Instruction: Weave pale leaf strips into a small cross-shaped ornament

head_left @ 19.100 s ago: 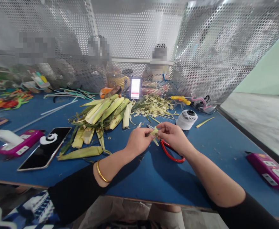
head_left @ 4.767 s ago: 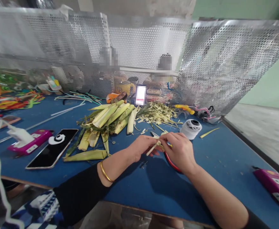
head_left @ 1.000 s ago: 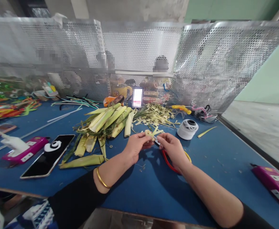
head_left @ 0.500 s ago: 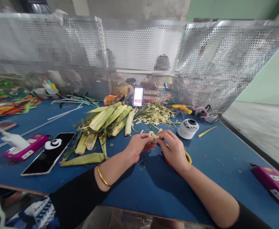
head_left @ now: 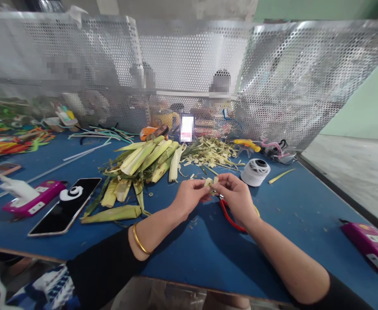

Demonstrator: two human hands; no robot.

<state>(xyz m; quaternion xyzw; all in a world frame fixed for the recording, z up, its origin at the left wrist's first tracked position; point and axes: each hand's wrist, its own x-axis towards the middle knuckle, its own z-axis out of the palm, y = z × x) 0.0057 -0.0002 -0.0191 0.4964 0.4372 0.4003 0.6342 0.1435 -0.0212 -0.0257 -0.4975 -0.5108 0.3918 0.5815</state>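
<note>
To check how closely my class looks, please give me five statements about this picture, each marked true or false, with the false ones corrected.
1. The left hand and right hand both hold a pale leaf piece. True.
2. The gold bangle is on the right arm. False: it is on the left arm.
3. The white spool is to the right of the husk pile. True.
4. The scissors show a blue handle. False: it shows red, with a little yellow.
5. The large dark-screened phone stands upright. False: it lies flat.
</note>
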